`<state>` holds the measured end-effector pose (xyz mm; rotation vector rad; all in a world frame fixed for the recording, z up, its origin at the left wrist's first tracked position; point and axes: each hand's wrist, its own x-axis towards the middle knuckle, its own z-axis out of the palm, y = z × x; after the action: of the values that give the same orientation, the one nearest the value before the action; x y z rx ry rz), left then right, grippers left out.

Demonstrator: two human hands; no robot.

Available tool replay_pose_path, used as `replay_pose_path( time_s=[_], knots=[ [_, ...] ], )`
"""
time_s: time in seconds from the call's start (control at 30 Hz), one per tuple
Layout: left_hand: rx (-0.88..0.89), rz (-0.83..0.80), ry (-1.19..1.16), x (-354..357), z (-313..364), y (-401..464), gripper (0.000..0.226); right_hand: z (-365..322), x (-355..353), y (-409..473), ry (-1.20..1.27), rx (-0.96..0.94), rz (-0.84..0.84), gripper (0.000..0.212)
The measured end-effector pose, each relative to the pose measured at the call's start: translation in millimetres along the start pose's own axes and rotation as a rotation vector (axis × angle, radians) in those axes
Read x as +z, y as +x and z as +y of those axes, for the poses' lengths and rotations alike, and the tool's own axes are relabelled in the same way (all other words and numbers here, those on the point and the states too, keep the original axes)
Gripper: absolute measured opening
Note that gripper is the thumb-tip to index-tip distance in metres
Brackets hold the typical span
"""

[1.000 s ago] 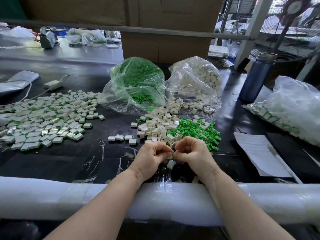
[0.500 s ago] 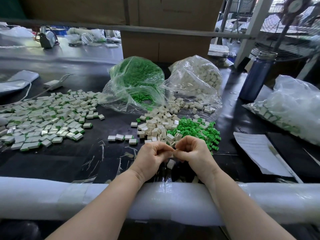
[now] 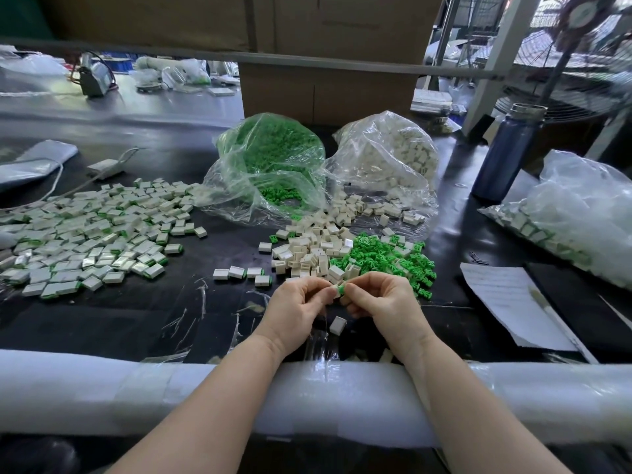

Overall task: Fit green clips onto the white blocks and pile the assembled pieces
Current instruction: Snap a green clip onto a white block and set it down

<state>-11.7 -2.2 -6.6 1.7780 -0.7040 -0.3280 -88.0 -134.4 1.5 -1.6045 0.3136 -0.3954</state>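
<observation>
Your black tabletop (image 3: 113,323) carries everything listed here, its near edge wrapped in a white foam roll (image 3: 102,388) under both your forearms.

Far left: a broad spread of assembled pieces (image 3: 89,234), white blocks with green edges, lying flat and loosely scattered.

Far right: a clear bag of finished pieces (image 3: 578,217), slumped on its side.

Centre back: a clear bag of green clips (image 3: 270,159), its mouth open toward you, touching a clear bag of white blocks (image 3: 390,155) on its right.

In front of the bags: a loose heap of white blocks (image 3: 314,248), with a loose heap of green clips (image 3: 386,254) just beside it on the right.

Right: a dark blue bottle (image 3: 506,152) standing upright; a sheet of paper (image 3: 509,302) lying near the edge.

Left of the heaps: a short row of four assembled pieces (image 3: 242,273).

Your left hand (image 3: 297,309) and your right hand (image 3: 383,302) meet fingertip to fingertip just in front of the heaps, fingers curled, together pinching one white block with a green clip (image 3: 338,290) at its end.

Below your hands: a single white block (image 3: 338,325) on the tabletop.
</observation>
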Motion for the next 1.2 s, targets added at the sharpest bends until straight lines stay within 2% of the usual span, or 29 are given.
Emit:
replay_pose_path(
  time_s=[0.47,0.73,1.1,1.2],
  knots=[
    [-0.020,-0.090,0.155,1,1,-3,0.016,-2,6,-1,-0.202,0.030,-0.060,0.023],
    [0.002,-0.018,0.007,4,7,-3,0.009,-1,4,-1,-0.020,-0.022,0.040,0.012],
    [-0.011,0.003,-0.005,1,9,-5,0.023,1,3,0,-0.013,-0.065,-0.038,0.013],
    [0.015,-0.009,-0.047,1,11,-4,0.021,3,3,1,0.005,-0.041,-0.023,0.005]
  ],
)
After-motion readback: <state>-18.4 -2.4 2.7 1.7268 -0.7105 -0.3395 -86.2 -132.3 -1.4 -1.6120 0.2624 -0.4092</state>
